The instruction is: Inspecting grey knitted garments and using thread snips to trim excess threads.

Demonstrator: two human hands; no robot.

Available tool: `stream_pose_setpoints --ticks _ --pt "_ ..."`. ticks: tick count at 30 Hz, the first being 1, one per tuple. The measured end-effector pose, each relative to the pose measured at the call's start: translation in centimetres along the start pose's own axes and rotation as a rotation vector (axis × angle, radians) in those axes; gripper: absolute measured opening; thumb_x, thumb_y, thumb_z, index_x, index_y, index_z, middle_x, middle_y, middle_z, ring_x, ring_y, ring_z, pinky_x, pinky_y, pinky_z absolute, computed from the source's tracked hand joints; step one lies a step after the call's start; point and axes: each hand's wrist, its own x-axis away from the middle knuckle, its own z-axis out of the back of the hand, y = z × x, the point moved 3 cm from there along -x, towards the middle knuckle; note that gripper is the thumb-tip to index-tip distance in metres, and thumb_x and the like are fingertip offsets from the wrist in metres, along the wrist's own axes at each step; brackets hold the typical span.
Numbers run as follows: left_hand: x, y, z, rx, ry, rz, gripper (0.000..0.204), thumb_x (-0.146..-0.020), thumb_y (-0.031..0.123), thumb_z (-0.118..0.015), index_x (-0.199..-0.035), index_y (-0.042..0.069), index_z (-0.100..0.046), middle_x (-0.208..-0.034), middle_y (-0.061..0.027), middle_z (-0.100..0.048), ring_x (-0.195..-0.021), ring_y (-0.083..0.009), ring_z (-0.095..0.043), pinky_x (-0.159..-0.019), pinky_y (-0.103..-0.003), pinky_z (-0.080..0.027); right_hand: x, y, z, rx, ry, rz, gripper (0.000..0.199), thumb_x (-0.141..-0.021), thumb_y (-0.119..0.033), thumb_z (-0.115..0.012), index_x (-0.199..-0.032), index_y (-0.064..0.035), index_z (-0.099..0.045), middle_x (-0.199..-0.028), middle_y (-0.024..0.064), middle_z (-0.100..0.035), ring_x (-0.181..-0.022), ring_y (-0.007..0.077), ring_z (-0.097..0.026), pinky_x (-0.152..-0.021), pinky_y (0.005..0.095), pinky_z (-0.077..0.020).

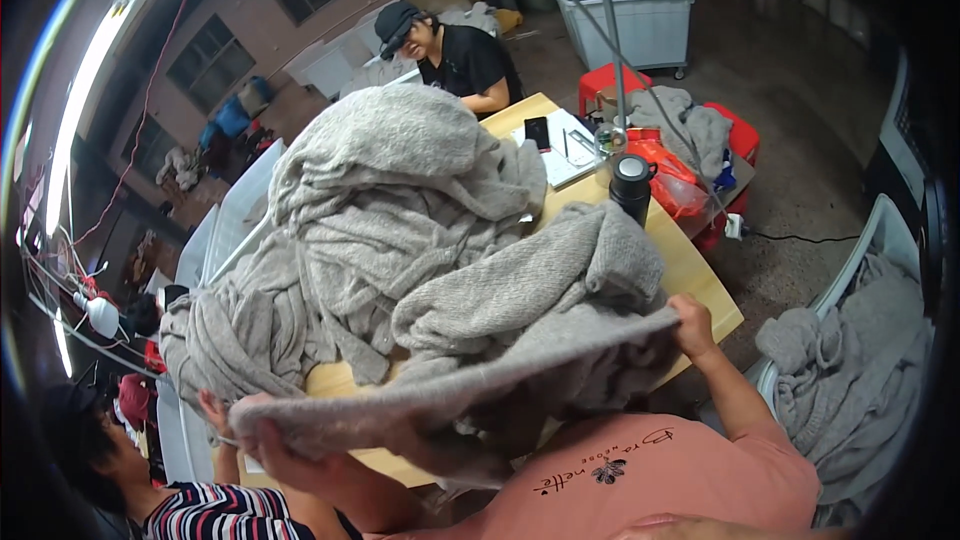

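Both hands hold a grey knit piece (480,365) along its upper edge, across the near side of the table (718,308). The right hand (692,328) is closed, pinching the edge at the right end; the left hand (283,448) grips the left end, its fingers blurred and partly hidden by fabric. The edge between them is drawn nearly straight—thick and fuzzy—with the remainder sagging in folds.

A rounded, loosely heaped knit pile (390,180) occupies most of the tabletop. Bare, smooth, light wood shows mainly at the right corner, beyond which lies open floor (800,180). A smooth black cylindrical bottle (629,192) stands near the right edge. Clearance on the left is limited—a co-worker's hand (214,410) is just beside the left end.
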Motion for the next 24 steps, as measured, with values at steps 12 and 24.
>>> stream_pose_setpoints --ticks 12,24 --pt "-6.1 -8.2 4.6 -0.456 0.266 -0.264 0.016 -0.088 0.016 -0.041 -0.078 0.005 -0.046 -0.07 -0.0042 -0.041 -0.064 -0.0153 -0.045 -0.056 -0.028 -0.037 1.8 1.0 15.4 -0.157 0.871 -0.084 0.02 -0.086 -0.021 -0.041 -0.086 -0.005 -0.054 -0.077 0.0053 -0.055 -0.071 0.0166 -0.055 -0.066 0.0289 -0.0451" --pt "17.2 -11.5 -16.0 0.805 0.039 1.776 0.009 -0.074 0.004 -0.05 -0.078 -0.001 -0.056 -0.077 -0.0091 -0.058 -0.066 -0.0204 -0.055 -0.061 -0.033 -0.045 -0.9 0.0 2.1 -0.888 -0.275 -0.615 0.022 -0.058 0.009 -0.061 -0.075 -0.0037 -0.057 -0.068 -0.0015 -0.053 -0.061 0.0082 -0.05 -0.06 0.0226 -0.0412"
